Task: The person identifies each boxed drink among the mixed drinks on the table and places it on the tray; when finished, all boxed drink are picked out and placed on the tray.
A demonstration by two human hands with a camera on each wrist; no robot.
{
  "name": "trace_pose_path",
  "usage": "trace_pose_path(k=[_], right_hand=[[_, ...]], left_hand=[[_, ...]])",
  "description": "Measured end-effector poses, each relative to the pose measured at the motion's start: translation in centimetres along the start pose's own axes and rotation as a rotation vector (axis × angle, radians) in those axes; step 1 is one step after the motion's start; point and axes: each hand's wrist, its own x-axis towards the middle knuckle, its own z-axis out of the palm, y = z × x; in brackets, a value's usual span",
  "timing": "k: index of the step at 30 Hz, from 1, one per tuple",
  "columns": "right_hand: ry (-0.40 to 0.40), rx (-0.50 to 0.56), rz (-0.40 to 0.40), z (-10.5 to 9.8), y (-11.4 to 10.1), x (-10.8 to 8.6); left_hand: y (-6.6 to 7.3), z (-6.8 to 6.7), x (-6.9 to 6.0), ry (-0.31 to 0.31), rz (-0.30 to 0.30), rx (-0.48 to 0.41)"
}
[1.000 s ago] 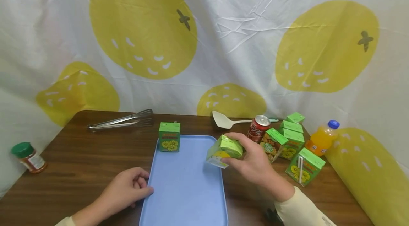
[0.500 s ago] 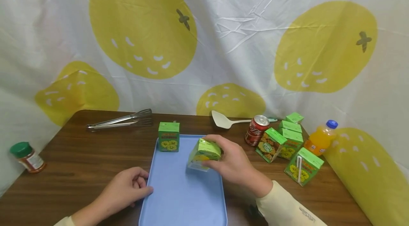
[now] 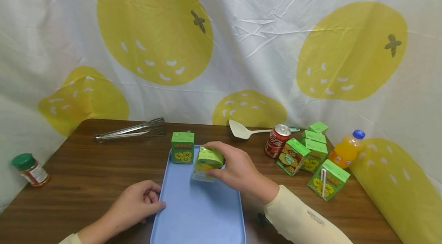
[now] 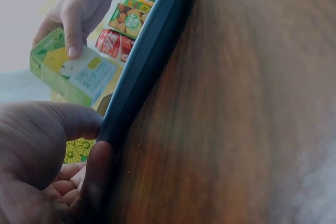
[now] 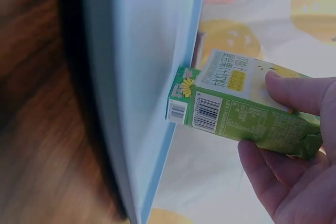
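Note:
My right hand (image 3: 238, 165) grips a green and white juice box (image 3: 208, 158) by its upper part, over the far half of the blue tray (image 3: 200, 213). In the right wrist view the held box (image 5: 247, 98) shows a barcode, and a small gap to the tray seems to remain. A second green juice box (image 3: 183, 148), with yellow flowers, stands upright at the tray's far left corner. My left hand (image 3: 136, 201) pinches the tray's left rim; in the left wrist view its thumb and finger (image 4: 100, 169) lie on either side of that rim.
Several green juice boxes (image 3: 314, 152) stand at the right beside a red cola can (image 3: 277, 141) and an orange drink bottle (image 3: 346, 150). A white spatula (image 3: 241, 130) and metal tongs (image 3: 132, 130) lie at the back. A green-capped spice jar (image 3: 31, 170) stands far left.
My right hand has carried the juice box leftward, from the tray's right edge to beside the standing box. My left hand stays on the rim.

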Motion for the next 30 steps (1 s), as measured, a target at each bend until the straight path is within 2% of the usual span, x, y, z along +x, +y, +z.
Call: trace_pose_path(k=[7,16,30], right_hand=[[-0.051,-0.01,-0.022,0.9,-0.3,1.4],[-0.107,-0.046,-0.062,2.1,-0.7,2.7],[-0.197,-0.069,-0.036,3.4,-1.5,4.2]], left_hand=[[0.0,-0.1,-0.1,-0.002,0.003,-0.003],[-0.1,0.0,-0.1,-0.002,0.045,-0.012],[-0.1,0.0,-0.1,0.004,0.068,-0.021]])
